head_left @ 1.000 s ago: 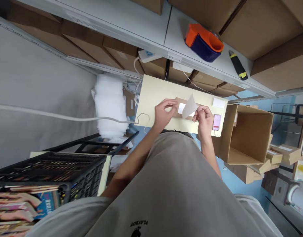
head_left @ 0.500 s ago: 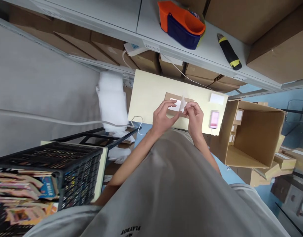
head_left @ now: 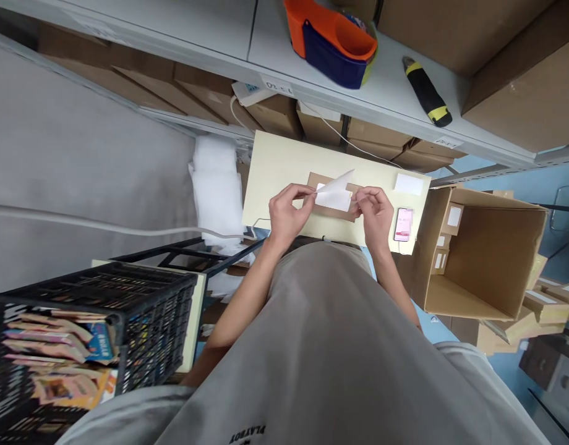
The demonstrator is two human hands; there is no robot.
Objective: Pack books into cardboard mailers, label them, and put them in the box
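A small flat brown cardboard box (head_left: 315,178) lies on the cream tabletop (head_left: 278,162), with a white paper label (head_left: 334,199) over its upper face. One thin white flap (head_left: 344,180) of the paper stands up and tapers to a point. My left hand (head_left: 287,213) pinches the paper's left end between thumb and fingers. At the opposite end, my right hand (head_left: 376,213) has its fingertips closed at the label's right edge. The fingers partly cover both ends of the box.
Right of my hands lie a phone (head_left: 404,224) and a white paper slip (head_left: 409,183). A large open carton (head_left: 483,253) stands beyond the table. Overhead, a shelf holds an orange-and-blue holder (head_left: 331,43) and a black-yellow cutter (head_left: 427,93). Black crates (head_left: 154,309) with books stand lower left.
My left hand has moved left and now pinches the paper's left end. The raised flap has grown longer and leans right. My right hand has shifted slightly right.
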